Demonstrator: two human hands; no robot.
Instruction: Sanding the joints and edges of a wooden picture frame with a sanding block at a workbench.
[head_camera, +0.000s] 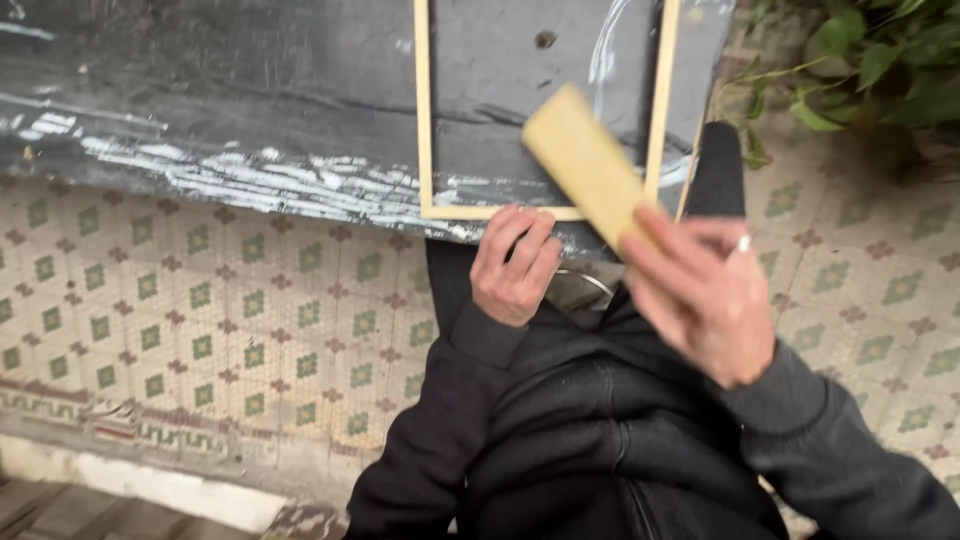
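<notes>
Across the dark paint-streaked bench (200, 110), my left hand (512, 268) is gripping the pale wooden frame's (425, 120) near rail, while my right-hand fingers (690, 270) are clamping a tan rectangular block (585, 165), angled up-left.

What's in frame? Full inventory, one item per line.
wooden frame: 1, pale wood, lying on the dark board, near edge under the left hand
dark board: 1, black with white paint smears, across the top
wooden block: 1, yellowish, blurred, held in the right hand above the frame
tiled floor: 1, cream with green and brown pattern, below and right of the board
plant: 1, green leaves, top right corner
ring: 1, silvery, on a finger of the right hand
left hand: 1, fingers curled on the frame's near edge
right hand: 1, gripping the block
</notes>
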